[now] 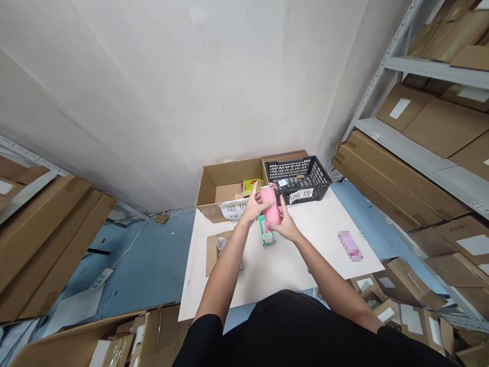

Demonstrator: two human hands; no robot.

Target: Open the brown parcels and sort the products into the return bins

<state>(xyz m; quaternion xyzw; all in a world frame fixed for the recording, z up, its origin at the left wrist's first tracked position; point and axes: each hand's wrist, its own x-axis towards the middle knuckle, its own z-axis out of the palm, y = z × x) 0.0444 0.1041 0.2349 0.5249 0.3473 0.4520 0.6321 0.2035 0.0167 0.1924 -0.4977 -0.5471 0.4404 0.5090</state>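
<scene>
Both my hands hold a pink cylindrical bottle (270, 205) upright above the white table (305, 255). My left hand (252, 206) grips its upper part with the fingers wrapped round it. Lower down, my right hand (284, 224) closes round the bottle's bottom end. Just under the bottle, on the table, lies a small green and white packet (266, 233).
An open cardboard box (229, 186) with a green item (252, 186) inside and a black plastic crate (300, 178) stand at the table's far edge. A flat cardboard piece (214, 250) lies at the left. Shelves of cartons flank both sides; more boxes sit on the floor.
</scene>
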